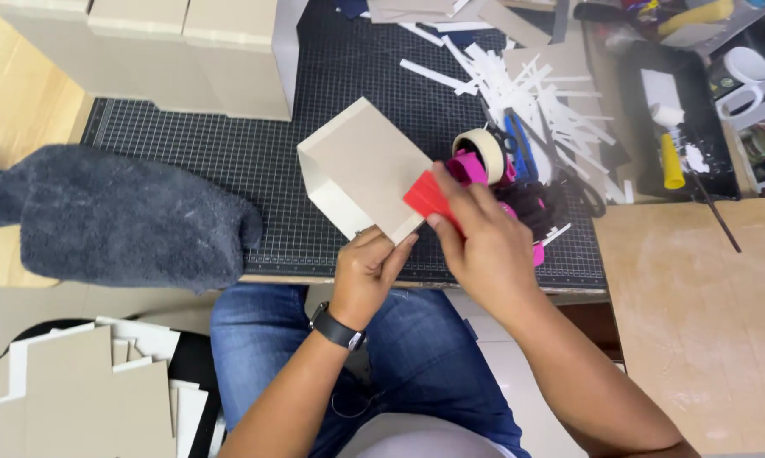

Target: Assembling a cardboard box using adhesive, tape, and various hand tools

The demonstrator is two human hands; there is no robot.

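While the left hand (367, 270) grips the near corner of a beige cardboard box (364, 168), tilted on the black gridded cutting mat (196, 153) at the centre of the frame, the right hand (482, 240) pinches a red flat card (429, 199) against the box's right edge. Left wrist: black wristwatch (338, 328). Just right of the box, partly behind the right hand: a roll of pale tape (482, 150), standing on edge; magenta pieces (467, 167); a blue-handled tool (518, 144); dark scissors handles (588, 193). Upper centre-right of the frame: a scatter of white paper strips (535, 89) on the mat. Upper left: a row of closed beige boxes (187, 47) standing on the mat's far edge. Left of the frame: a grey fluffy towel (115, 216) lying over the mat's near-left corner. Lower left: a stack of cut greyboard sheets (86, 394). Right of the frame: a black tray (679, 127) holding a yellow-handled roller (669, 144), with a bare wooden board (696, 314) below it. Bottom centre: blue jeans (416, 356) of the seated person.
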